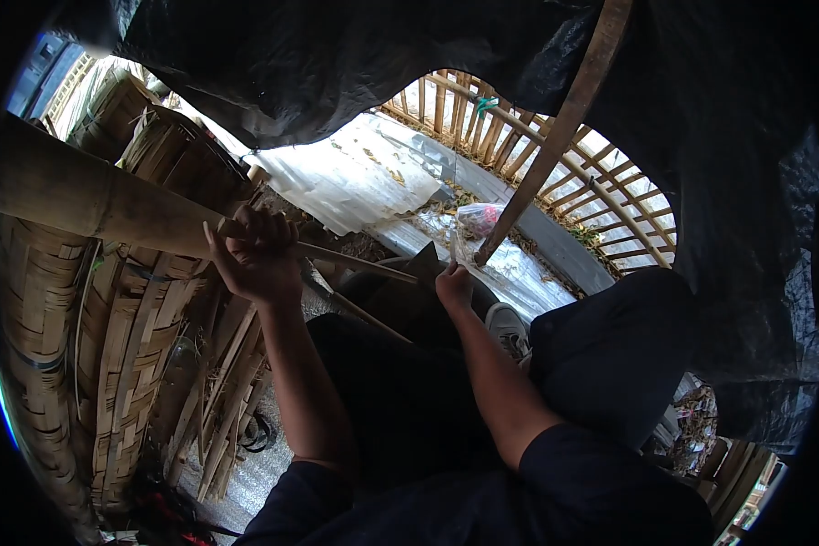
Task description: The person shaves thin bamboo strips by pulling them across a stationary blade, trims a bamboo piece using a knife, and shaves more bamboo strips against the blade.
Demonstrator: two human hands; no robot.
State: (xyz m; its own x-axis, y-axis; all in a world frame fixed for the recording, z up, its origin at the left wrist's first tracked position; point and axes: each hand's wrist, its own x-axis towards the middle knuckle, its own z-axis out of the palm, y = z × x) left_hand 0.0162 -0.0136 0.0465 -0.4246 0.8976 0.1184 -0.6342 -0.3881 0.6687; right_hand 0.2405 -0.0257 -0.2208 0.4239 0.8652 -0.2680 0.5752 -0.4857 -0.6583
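Observation:
My left hand [259, 253] is closed around a thin bamboo stick [359, 262], close to the stick's near end. The stick slants right and slightly down, and its far end lies beside a dark, pointed, flat piece [425, 262]. Just behind my left hand is the end part of a thick bamboo pole [146, 217]. My right hand [455, 284] is closed near that dark piece, with pale thin strands [460, 247] at its fingertips. What it grips is hidden by the fingers.
Woven bamboo baskets [136, 337] and split bamboo strips [223, 400] fill the left. A wooden post [555, 136] slants down beyond my right hand. Black plastic sheeting [337, 64] hangs overhead. Behind are pale metal sheets [364, 173] and a bamboo fence [555, 146]. My shoe [508, 329] shows below.

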